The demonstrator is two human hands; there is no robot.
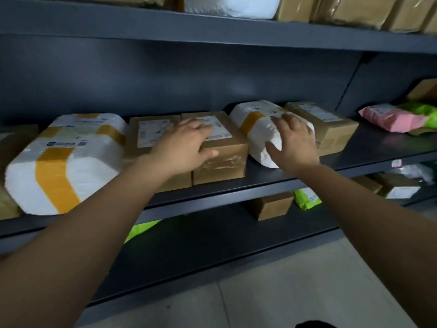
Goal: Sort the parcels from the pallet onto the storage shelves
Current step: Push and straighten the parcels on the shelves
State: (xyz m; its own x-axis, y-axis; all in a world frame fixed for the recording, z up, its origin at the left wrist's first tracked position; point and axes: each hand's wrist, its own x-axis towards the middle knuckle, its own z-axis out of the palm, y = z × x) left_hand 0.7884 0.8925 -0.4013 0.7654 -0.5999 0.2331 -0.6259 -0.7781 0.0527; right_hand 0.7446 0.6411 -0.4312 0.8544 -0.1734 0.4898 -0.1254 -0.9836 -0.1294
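Observation:
On the middle shelf of a dark grey rack lie several parcels. My left hand rests flat on top of a brown cardboard box with a white label, thumb over its front edge. My right hand grips the near end of a white plastic-wrapped parcel with a yellow tape band; the parcel lies tilted between that box and another brown box. A second brown box sits left of the first. A large white parcel with yellow tape lies at the left.
A pink bag and a green bag lie at the right of the same shelf. Brown boxes and a white bag fill the top shelf. The lower shelf holds a small brown box and green bags. Pale floor tiles lie below.

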